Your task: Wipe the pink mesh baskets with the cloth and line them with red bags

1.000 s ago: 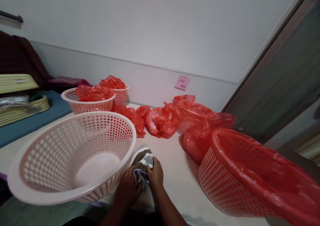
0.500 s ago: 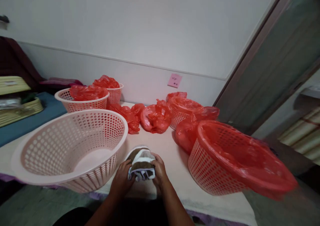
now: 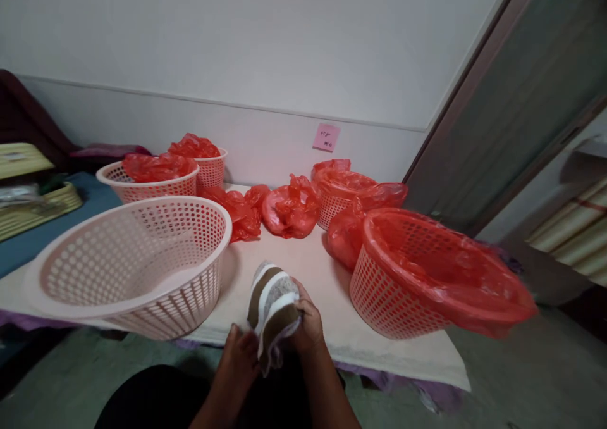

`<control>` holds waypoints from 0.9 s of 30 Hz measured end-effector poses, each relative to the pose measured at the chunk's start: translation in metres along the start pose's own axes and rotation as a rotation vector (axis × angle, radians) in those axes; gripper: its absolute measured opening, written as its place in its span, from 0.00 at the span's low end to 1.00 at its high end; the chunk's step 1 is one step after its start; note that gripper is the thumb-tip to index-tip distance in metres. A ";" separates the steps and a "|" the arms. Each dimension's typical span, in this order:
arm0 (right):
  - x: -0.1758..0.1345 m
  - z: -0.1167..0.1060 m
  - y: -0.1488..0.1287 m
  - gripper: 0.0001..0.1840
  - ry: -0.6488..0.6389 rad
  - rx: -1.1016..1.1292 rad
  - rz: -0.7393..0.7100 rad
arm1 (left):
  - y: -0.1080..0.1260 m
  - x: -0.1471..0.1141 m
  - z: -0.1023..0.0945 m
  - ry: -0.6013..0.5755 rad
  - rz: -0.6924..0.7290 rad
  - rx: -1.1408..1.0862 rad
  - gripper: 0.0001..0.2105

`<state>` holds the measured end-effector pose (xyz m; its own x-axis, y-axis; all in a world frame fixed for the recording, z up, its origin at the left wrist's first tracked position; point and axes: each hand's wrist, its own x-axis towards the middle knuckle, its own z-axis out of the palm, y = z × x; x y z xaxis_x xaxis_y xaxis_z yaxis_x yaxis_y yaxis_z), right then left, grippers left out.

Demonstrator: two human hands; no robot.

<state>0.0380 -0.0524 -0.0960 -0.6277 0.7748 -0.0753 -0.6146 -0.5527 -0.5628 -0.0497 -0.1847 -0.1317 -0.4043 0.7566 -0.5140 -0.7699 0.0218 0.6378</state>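
Our right hand [image 3: 308, 321] is closed on the right side of the cloth [image 3: 274, 293], which spreads up and to the left from its fingers. Our left hand [image 3: 239, 351] is just left of the cloth's lower end, fingers loosely bent; we cannot tell whether it touches or grips any of it. We have the cloth at the near edge of the table [image 3: 284, 255], between the pale basket [image 3: 196, 302] and the red-lined basket [image 3: 391, 302].
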 end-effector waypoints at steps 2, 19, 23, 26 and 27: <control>-0.006 0.001 0.009 0.29 -0.047 -0.047 0.052 | 0.006 -0.009 0.012 -0.029 -0.009 -0.048 0.20; -0.010 -0.004 0.011 0.30 -0.076 -0.283 0.136 | 0.036 -0.047 0.010 0.145 -0.055 -0.256 0.09; -0.006 -0.001 0.019 0.28 -0.124 -0.348 0.174 | 0.048 -0.053 0.007 0.177 -0.028 -0.309 0.08; -0.006 0.002 0.024 0.26 -0.170 -0.402 0.212 | 0.059 -0.057 0.007 0.197 0.006 -0.338 0.10; -0.006 0.004 0.025 0.26 -0.188 -0.418 0.227 | 0.062 -0.059 0.007 0.197 0.021 -0.342 0.10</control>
<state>0.0249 -0.0718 -0.1066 -0.8218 0.5597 -0.1064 -0.2334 -0.5010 -0.8334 -0.0699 -0.2231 -0.0581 -0.4828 0.6142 -0.6242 -0.8672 -0.2362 0.4384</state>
